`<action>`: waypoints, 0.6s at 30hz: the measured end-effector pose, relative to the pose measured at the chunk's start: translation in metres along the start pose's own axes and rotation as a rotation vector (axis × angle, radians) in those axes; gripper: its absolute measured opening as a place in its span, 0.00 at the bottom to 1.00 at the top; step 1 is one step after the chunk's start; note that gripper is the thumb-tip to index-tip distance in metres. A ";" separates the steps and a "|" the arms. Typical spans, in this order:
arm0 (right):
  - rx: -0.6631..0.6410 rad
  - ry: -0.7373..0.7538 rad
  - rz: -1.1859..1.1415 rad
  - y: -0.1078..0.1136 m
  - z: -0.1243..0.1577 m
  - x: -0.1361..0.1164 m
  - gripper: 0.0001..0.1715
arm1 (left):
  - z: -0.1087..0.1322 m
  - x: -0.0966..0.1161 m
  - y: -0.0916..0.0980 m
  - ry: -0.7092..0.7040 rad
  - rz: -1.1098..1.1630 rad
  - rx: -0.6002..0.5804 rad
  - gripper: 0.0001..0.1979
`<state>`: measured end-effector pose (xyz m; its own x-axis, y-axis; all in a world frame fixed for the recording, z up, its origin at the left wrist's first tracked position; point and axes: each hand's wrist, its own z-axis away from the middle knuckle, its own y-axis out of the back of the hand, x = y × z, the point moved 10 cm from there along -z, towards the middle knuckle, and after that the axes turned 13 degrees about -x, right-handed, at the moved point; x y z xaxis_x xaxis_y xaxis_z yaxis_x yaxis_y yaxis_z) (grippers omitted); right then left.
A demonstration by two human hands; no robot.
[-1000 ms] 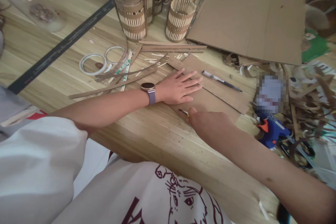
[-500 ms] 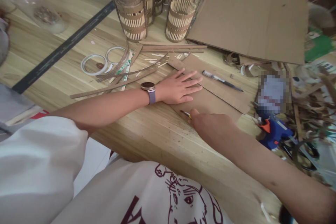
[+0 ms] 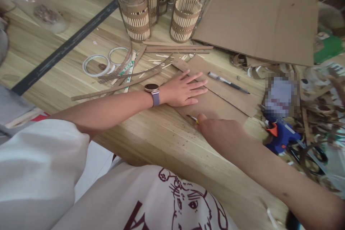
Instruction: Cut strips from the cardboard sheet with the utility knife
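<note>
sheet: cardboard sheet (image 3: 215, 105) laid flat on the surface (image 3: 161, 140); near edge run from 10 to 4 o'clock.
left hand (image 3: 185, 90): grip open, palm pressed flat on the sheet, fingers spread toward 3 o'clock.
right hand (image 3: 219, 131): grip closed around knife (image 3: 192, 117).
knife axis: blade pointed to 10 o'clock, along the near edge.
relation: knife at 6 o'clock of the left hand, near but apart.
</note>
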<state>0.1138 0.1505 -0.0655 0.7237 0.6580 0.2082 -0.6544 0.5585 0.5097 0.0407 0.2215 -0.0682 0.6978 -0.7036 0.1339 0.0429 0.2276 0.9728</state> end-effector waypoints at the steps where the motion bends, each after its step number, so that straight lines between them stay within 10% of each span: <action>1: -0.008 -0.005 -0.009 -0.001 0.000 0.001 0.14 | 0.000 0.000 0.000 -0.001 -0.001 0.000 0.29; 18: -0.081 -0.054 -0.035 -0.013 0.018 0.010 0.17 | -0.001 -0.001 -0.003 0.007 -0.025 -0.026 0.29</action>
<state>0.1331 0.1407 -0.0550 0.7558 0.6103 0.2375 -0.6426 0.6213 0.4485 0.0401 0.2222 -0.0713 0.7013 -0.7046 0.1083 0.0786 0.2274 0.9706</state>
